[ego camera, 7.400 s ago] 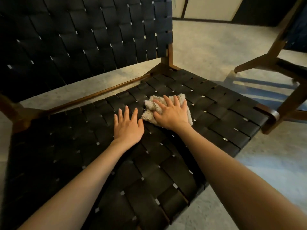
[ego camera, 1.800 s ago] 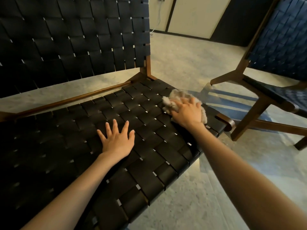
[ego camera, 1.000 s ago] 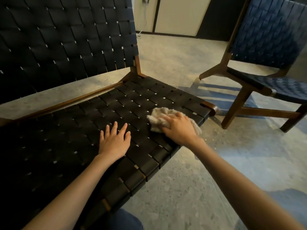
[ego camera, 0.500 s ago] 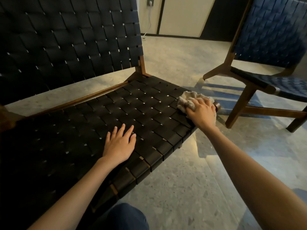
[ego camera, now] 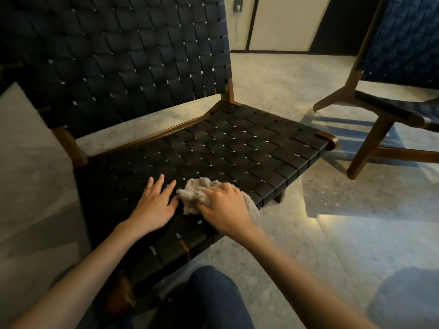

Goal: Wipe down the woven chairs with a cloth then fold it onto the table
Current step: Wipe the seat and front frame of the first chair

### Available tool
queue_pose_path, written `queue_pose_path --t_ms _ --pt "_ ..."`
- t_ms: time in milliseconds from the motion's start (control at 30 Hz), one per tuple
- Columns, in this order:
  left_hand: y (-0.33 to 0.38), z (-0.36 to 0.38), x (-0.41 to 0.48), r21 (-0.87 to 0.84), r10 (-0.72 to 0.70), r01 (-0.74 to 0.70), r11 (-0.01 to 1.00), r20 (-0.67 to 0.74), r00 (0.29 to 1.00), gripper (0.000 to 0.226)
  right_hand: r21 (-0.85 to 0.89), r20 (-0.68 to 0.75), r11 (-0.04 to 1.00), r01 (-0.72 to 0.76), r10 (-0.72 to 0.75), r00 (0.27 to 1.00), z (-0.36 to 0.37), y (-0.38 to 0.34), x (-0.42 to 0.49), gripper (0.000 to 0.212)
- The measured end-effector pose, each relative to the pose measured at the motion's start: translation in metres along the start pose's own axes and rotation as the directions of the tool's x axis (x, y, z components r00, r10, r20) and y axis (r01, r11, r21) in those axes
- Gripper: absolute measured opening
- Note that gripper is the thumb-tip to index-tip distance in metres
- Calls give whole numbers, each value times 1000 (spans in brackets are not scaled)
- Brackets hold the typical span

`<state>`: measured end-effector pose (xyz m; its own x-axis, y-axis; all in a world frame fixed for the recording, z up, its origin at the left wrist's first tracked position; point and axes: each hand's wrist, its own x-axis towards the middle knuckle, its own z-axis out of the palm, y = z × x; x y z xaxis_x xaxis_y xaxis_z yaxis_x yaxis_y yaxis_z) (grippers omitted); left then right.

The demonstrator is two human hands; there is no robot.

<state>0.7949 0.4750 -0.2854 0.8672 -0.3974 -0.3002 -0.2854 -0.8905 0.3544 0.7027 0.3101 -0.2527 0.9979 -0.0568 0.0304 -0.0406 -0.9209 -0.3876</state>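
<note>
A black woven chair [ego camera: 237,148] with a wooden frame fills the middle of the head view. A crumpled beige cloth [ego camera: 193,198] lies on the seat near its front edge. My right hand [ego camera: 223,210] grips the cloth, fingers curled over it, and presses it to the weave. Just left of the cloth, my left hand [ego camera: 154,205] rests flat on the seat with straight, spread fingers. Part of the cloth is hidden under my right hand.
A second woven chair [ego camera: 399,67], blue-toned, stands at the right on the speckled stone floor [ego camera: 332,233]. My knee in dark trousers [ego camera: 209,298] shows at the bottom. A wall socket with a cable [ego camera: 237,7] sits at the back. No table is in view.
My right hand has dragged the cloth from the seat's right front corner leftward and toward me, ending beside my left hand. The left hand stayed flat on the seat.
</note>
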Motion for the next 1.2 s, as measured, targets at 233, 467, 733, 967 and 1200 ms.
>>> queue_pose_path --t_ms 233,467,733,967,1200 --pt "-49 -19 -45 166 -104 122 978 -116 988 53 -84 68 992 98 -92 993 9 -16 -3 42" --pt "-48 -26 -52 153 -105 122 981 -112 988 52 -348 -11 898 -269 284 959 -37 75 35 50" --pt "-56 -34 -47 141 -90 107 984 -120 989 51 19 209 998 52 -54 976 31 -62 18 46" --pt "-69 -38 -26 103 -118 137 985 -170 978 49 -268 156 963 16 27 987 15 12 55 60" --pt "-81 -35 -6 112 -142 163 980 -175 974 50 -369 28 892 -260 291 956 -11 81 106 63"
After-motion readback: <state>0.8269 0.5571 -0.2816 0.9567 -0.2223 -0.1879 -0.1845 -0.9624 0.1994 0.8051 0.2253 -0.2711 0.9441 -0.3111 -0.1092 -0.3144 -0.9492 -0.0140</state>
